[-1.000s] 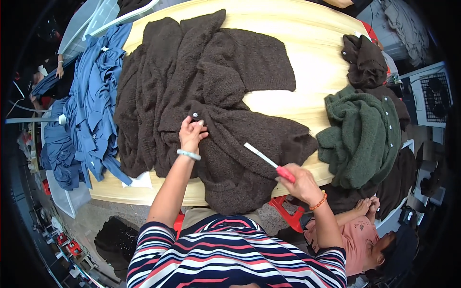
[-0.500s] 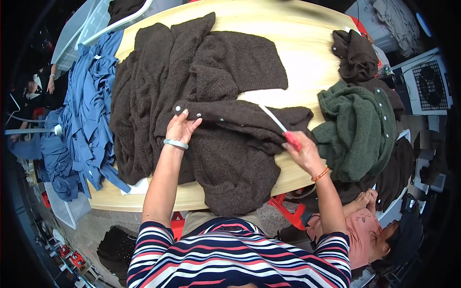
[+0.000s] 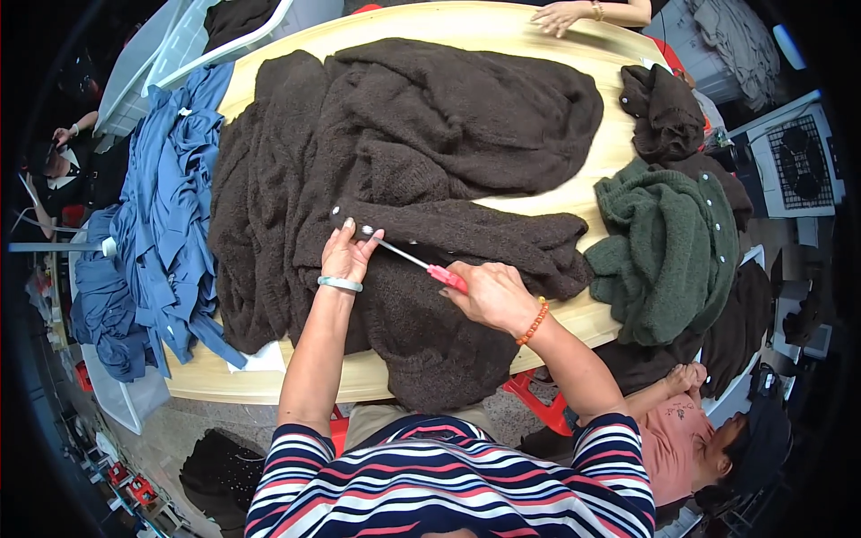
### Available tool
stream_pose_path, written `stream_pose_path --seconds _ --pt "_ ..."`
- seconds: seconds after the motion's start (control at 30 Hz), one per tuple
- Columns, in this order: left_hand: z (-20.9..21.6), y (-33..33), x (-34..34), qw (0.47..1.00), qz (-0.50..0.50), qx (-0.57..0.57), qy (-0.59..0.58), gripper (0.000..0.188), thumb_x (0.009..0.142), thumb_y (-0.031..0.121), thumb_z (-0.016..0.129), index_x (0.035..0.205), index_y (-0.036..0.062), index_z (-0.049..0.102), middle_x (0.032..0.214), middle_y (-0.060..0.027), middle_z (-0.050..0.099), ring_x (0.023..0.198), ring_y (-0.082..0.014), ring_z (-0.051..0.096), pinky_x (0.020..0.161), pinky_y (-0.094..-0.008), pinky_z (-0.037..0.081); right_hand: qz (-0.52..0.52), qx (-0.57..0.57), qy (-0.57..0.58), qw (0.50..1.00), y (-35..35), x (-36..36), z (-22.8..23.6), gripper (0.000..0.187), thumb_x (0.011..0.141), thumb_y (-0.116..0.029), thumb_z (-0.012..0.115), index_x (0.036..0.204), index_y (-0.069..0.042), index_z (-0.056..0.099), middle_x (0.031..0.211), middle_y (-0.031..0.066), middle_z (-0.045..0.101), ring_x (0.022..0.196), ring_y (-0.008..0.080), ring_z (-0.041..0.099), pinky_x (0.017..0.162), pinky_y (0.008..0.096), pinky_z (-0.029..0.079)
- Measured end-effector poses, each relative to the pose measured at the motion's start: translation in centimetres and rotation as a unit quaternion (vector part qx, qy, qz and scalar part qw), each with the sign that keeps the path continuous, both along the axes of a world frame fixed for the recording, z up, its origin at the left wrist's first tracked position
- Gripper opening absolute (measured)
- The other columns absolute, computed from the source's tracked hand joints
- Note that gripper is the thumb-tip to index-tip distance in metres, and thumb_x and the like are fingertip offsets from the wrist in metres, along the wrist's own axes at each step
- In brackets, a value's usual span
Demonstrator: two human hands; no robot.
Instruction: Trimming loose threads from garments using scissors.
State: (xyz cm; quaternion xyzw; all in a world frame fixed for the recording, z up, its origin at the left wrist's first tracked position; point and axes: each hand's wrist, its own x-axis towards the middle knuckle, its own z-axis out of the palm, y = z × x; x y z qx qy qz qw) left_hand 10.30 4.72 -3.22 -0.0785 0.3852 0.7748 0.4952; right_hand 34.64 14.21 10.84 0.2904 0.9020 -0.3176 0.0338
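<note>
A dark brown knitted cardigan lies in front of me, its button band running left to right with small shiny buttons along it. My left hand pinches the edge of that band at a button. Closed round the red handle of a slim metal-shafted tool is my right hand. The tool's shaft points up and left, and its tip is at the band beside my left fingertips. Whether the tip touches the button I cannot tell.
More brown knitwear covers the wooden table. Blue garments hang over its left edge; a green buttoned cardigan lies right. Another person's hand is at the far edge. Someone in a pink top sits at lower right.
My right hand has brought the tool leftward and down, its tip now at my left fingers. Brown knitwear at the far side has spread right. Another person's hand now shows clearly at the far edge.
</note>
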Motion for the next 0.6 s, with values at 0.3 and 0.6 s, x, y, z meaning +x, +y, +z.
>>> stream_pose_path --seconds 0.3,0.6 --pt "2.0 2.2 4.8 0.996 -0.066 0.004 -0.065 0.022 0.095 0.008 0.056 0.115 -0.0007 0.055 0.117 -0.0144 0.060 0.109 -0.0334 0.060 0.090 -0.0597 0.053 -0.047 -0.010 -0.007 0.999 0.0 3.1 0.0 0.022 0.086 -0.027 0.064 0.099 -0.010 0.060 0.078 0.0175 0.066 0.078 0.0360 0.066 0.071 0.0464 0.051" --pt "1.6 1.7 4.2 0.996 -0.072 -0.005 -0.057 0.027 0.097 0.019 0.056 0.112 -0.0036 0.055 0.115 -0.0193 0.060 0.109 -0.0351 0.060 0.090 -0.0549 0.054 -0.051 -0.003 -0.058 0.997 -0.3 3.2 1.2 0.018 0.085 -0.025 0.065 0.092 -0.009 0.060 0.072 0.0178 0.065 0.072 0.0368 0.066 0.067 0.0469 0.051"
